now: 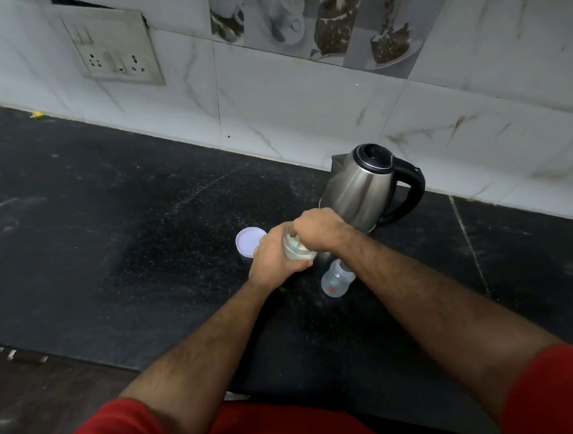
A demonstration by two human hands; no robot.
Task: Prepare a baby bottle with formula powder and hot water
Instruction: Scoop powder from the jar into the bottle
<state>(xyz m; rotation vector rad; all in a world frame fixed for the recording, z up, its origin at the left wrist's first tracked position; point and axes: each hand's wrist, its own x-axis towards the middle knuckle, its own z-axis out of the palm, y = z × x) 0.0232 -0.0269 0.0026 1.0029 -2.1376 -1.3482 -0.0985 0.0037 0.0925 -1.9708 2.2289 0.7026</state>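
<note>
Bottle stands open-topped on the black counter, just right of the jar and partly under the right forearm, in front of the kettle. Left hand grips the jar around its side; right hand reaches into the jar's mouth, fingers curled, what they hold hidden. Jar lid lies upturned just left of the left hand.

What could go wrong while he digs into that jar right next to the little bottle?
The right hand reaches into the jar that the left hand grips; powder may spill on the counter. His forearm crosses above the baby bottle and could topple it. The kettle stands close behind, possibly hot.
</note>
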